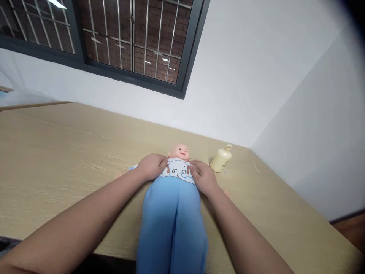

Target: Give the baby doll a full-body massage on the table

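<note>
Basically, doll (176,194) lies face-up on table (76,152), legs (188,232) toward near edge.
Left hand (151,166) and right hand (205,177) half-curled at shirt (178,170) sides, can't tell if gripping; open room leftward, bottle (221,160) just past right hand.

- Doll (176,190) lies face up on the table (76,167); its elephant-print shirt (178,170) centres the clock.
- Nine: left hand (152,166), gripping the shirt's edge.
- Three: right hand (204,178), likewise; cream bottle (221,160) just beyond.
- Six: blue trousers (173,222).
- Eleven: barred window (132,36).
</note>
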Available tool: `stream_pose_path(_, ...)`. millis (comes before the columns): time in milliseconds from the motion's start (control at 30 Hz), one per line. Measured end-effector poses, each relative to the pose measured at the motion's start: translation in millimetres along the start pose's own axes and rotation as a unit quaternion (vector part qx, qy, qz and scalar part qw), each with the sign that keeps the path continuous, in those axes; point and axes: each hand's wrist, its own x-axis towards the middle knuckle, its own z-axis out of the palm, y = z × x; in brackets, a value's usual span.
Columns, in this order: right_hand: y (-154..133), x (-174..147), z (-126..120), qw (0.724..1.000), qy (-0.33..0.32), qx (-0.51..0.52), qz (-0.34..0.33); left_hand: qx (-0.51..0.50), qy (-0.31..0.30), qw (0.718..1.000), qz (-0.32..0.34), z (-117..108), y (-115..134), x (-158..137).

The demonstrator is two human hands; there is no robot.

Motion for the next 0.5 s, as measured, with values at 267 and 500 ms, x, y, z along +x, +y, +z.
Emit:
stream_pose_path(267,-57,-27,2,0.977,-0.117,-0.003,-0.179,-0.018,-0.012,1.0,0.009,3,0,1)
stream_pose_path(500,-22,-10,0,0.995,-0.085,0.03,-0.04,-0.149,-0.072,0.985,0.054,-5,-11,-1)
